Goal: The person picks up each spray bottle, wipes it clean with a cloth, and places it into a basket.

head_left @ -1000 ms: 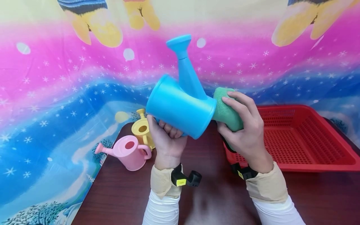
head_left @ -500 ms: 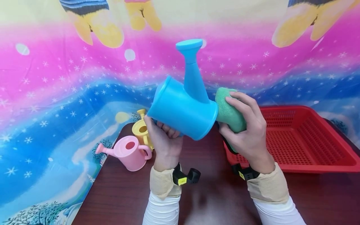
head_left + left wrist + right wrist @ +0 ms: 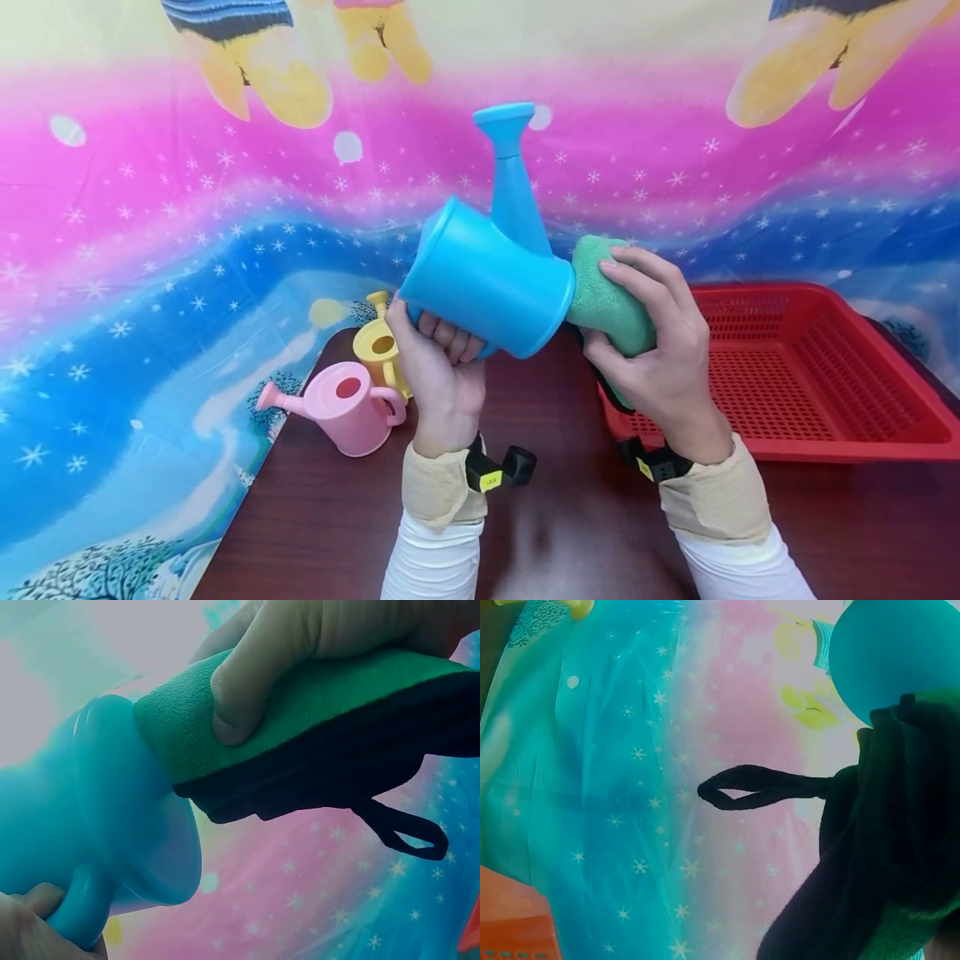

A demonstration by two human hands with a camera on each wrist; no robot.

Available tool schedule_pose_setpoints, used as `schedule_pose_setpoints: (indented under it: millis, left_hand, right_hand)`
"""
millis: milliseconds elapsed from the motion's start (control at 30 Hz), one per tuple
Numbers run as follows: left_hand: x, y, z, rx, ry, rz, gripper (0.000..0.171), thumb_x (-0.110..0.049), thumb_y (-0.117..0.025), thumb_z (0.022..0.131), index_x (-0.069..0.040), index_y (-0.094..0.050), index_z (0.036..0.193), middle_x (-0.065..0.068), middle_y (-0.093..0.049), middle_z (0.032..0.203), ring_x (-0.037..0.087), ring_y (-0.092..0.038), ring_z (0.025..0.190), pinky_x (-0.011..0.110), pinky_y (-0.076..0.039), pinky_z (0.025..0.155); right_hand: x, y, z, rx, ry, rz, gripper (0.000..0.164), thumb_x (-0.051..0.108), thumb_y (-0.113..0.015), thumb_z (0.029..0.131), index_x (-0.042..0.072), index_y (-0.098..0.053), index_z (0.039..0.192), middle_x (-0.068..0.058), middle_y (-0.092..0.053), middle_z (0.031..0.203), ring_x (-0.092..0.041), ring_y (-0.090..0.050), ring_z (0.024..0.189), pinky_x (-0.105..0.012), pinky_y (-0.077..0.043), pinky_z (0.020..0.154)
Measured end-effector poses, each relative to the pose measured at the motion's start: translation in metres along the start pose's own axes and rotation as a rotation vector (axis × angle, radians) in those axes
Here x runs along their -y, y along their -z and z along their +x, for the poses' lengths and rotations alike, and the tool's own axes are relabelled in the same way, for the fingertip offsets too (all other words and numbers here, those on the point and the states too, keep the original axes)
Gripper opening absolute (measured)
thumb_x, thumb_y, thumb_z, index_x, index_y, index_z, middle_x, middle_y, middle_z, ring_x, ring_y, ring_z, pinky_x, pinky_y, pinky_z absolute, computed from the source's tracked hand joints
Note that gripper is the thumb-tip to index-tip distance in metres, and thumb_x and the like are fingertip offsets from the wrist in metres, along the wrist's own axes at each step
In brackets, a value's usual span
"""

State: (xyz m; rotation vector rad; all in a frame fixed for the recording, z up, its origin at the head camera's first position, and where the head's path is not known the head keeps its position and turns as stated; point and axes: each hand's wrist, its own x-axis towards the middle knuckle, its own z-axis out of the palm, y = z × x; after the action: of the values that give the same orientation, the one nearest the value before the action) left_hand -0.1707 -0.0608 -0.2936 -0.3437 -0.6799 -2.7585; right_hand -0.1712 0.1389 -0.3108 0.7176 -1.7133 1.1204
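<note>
A blue watering can (image 3: 487,283) is held tilted on its side above the table, its spout pointing up and its base facing right. My left hand (image 3: 448,379) grips it from below, with fingers round the handle (image 3: 82,904) in the left wrist view. My right hand (image 3: 663,350) holds a folded green cloth (image 3: 611,292) against the edge of the can's base. In the left wrist view the cloth shows a black underside and a black hanging loop (image 3: 409,836). The right wrist view shows mostly the dark side of the cloth, and the can's round base (image 3: 900,652).
A pink watering can (image 3: 348,408) and a yellow one (image 3: 375,342) stand upright on the dark wooden table (image 3: 315,517) at the left. At the right sits a red perforated basket (image 3: 772,447). A printed snowflake backdrop (image 3: 187,208) hangs behind the table.
The blue watering can has shifted a little right and turned slightly, its spout now nearer upright. The cloth has moved slightly right with my right hand and still meets the base.
</note>
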Motion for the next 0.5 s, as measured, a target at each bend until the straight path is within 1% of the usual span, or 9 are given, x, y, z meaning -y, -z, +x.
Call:
schedule_pose_setpoints:
  millis: [167,400,500]
  left_hand:
    - [0.0013,-0.0001,0.0001,-0.014,-0.03,0.018,0.057,-0.041,-0.036,0.107,-0.02,-0.026,0.055,-0.008,-0.017,0.05,0.006,-0.023,0.037,0.022,-0.013,0.044]
    - [0.0018,-0.0005,-0.0002,-0.05,-0.072,0.078,0.058,-0.043,-0.031,0.109,-0.02,-0.025,0.056,-0.007,-0.018,0.051,0.007,-0.025,0.039,0.023,-0.016,0.045]
    - [0.0015,-0.0012,-0.0003,-0.066,-0.077,0.089,0.059,-0.044,-0.033,0.109,-0.019,-0.025,0.056,-0.007,-0.019,0.051,0.007,-0.025,0.04,0.023,-0.016,0.046]
  right_hand:
    - [-0.0004,-0.0006,0.0002,-0.002,0.009,0.004,0.049,0.013,-0.069,0.078,0.002,-0.065,0.125,-0.02,-0.059,0.135,-0.037,-0.055,0.13,-0.035,-0.044,0.105]
    - [-0.0013,-0.0005,0.0005,-0.011,0.007,0.014,0.049,0.015,-0.071,0.079,0.001,-0.064,0.125,-0.021,-0.058,0.135,-0.037,-0.054,0.13,-0.041,-0.043,0.108]
    - [-0.0011,-0.0006,0.0016,-0.024,0.001,0.007,0.049,0.017,-0.071,0.08,0.001,-0.064,0.125,-0.02,-0.059,0.135,-0.036,-0.055,0.129,-0.041,-0.044,0.107]
